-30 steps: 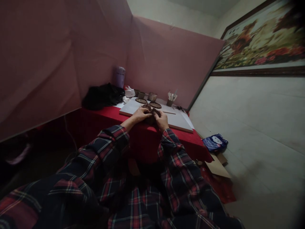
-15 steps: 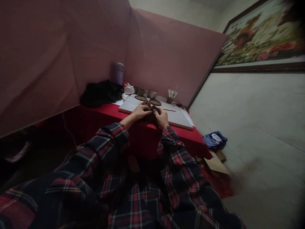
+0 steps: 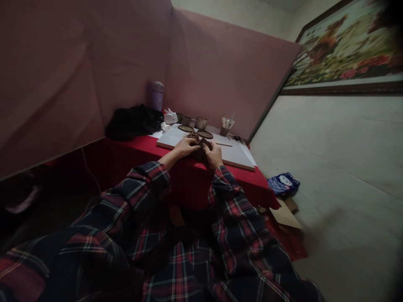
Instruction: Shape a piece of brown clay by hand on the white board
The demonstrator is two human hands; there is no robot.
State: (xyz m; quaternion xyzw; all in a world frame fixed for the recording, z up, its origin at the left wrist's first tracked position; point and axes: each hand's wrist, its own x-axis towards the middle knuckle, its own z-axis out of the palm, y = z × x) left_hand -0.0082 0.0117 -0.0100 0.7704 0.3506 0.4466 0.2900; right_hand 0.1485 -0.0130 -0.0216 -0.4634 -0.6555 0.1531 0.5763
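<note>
My left hand [image 3: 185, 147] and my right hand [image 3: 214, 153] meet over the near edge of a white board [image 3: 234, 156] on a table with a red cloth [image 3: 141, 147]. Both hands are closed round a small dark brown lump [image 3: 201, 144] held between them. Its exact shape is hard to make out in the dim light. Two flat brown discs [image 3: 205, 134] lie on the board just beyond the hands. Both of my sleeves are red and dark plaid.
A black bag [image 3: 134, 121], a purple flask [image 3: 156, 95], small cups [image 3: 200, 123] and a cup of tools [image 3: 224, 129] stand at the table's back. Pink panels wall the table. A blue packet [image 3: 283, 183] and cardboard [image 3: 285, 216] lie on the floor at right.
My hands stay together on the brown lump, with only small finger shifts. The camera has tilted a little, so the scene sits slightly higher in the picture.
</note>
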